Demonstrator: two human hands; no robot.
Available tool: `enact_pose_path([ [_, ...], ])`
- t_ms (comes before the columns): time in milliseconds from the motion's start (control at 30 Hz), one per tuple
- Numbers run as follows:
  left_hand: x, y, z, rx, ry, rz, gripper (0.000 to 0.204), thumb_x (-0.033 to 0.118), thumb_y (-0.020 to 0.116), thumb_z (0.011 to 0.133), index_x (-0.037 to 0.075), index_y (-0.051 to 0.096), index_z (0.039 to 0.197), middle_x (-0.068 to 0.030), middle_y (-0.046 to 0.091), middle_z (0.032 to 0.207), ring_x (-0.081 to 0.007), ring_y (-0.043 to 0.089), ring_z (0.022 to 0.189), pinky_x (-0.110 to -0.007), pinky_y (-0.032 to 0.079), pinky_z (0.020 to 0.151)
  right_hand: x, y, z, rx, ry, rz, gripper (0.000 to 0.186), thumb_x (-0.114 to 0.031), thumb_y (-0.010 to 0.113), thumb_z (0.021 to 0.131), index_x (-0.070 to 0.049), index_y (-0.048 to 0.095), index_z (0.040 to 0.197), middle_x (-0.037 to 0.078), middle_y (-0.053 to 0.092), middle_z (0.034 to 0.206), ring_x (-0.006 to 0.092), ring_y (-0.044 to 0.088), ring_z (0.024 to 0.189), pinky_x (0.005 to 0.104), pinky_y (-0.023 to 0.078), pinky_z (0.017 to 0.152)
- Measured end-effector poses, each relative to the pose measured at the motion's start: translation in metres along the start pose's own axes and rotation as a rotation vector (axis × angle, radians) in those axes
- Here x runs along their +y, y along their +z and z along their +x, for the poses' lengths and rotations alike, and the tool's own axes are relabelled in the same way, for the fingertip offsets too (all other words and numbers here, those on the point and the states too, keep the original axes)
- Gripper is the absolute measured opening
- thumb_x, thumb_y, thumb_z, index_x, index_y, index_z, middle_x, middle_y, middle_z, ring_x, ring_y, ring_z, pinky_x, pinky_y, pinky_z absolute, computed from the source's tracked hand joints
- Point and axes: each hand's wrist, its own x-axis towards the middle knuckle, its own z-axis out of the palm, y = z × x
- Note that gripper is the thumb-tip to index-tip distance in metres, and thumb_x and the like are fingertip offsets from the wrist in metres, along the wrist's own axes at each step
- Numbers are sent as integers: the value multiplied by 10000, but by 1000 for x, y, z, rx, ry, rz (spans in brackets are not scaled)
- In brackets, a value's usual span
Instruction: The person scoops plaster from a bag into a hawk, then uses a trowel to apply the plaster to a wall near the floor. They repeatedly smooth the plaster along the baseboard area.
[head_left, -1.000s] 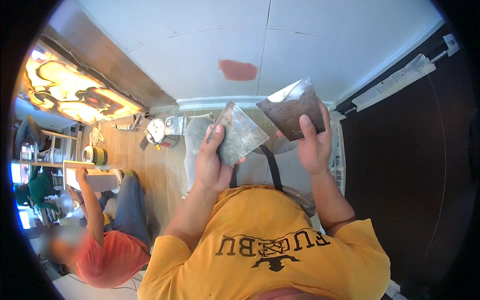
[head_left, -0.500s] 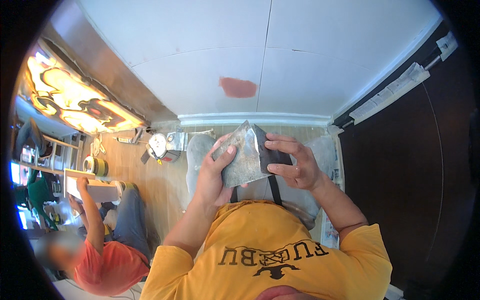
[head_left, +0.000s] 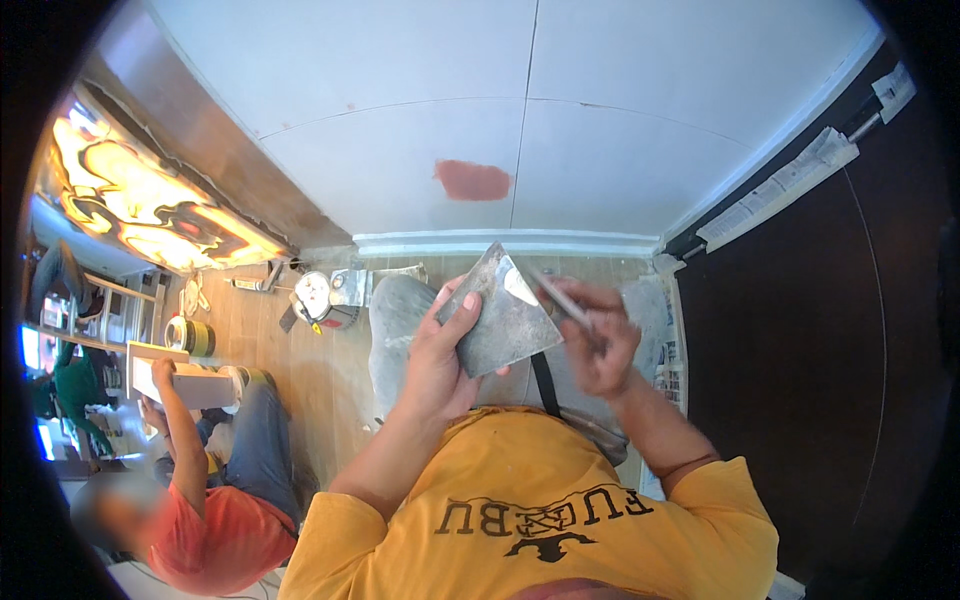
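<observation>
My left hand (head_left: 437,350) grips a flat, grey, worn square plate (head_left: 497,330) with its thumb pressed on the upper face. A smear of whitish filler (head_left: 517,281) lies along the plate's right edge. My right hand (head_left: 607,350) is closed around a thin scraper blade (head_left: 566,303), seen almost edge-on and smeared by motion. The blade is just right of the plate, apart from its face. Ahead, a reddish-brown patch (head_left: 472,181) marks the pale wall panel (head_left: 400,140).
A dark panel (head_left: 800,370) stands at the right, its edge partly covered with paper (head_left: 780,187). On the floor at left are a paint can (head_left: 318,300) and a yellow-banded tin (head_left: 190,335). A person in a red shirt (head_left: 225,530) holds a white board (head_left: 205,388).
My right hand has drawn the blade off the plate, rightward, and turned it edge-on. More of the plate's face now shows. My left hand stays about where it was.
</observation>
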Motion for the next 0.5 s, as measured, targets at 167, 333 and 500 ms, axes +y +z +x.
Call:
enact_pose_path([
  [167,-6,-3,-1,6,-27,6,352,253,614,993,76,482,1267,-83,623,1080,-172,675,851,-314,558,483,15,4,-7,-61,85,-195,478,165,551,815,-57,536,1238,218,564,1301,399,582,1201,446,500,992],
  [333,-5,-18,-1,9,-38,37,355,256,612,993,83,479,1272,-81,636,1073,-178,685,872,-308,560,473,33,-32,-25,-141,361,-100,461,112,541,898,-42,470,1328,190,567,1283,321,581,1222,417,486,1012],
  [500,-15,-15,11,113,9,10,325,246,595,1009,80,475,1261,-94,643,1084,-197,689,895,-343,581,543,9,-22,-34,175,585,59,462,-30,541,982,38,365,1404,169,521,1290,225,528,1217,382,441,1025],
])
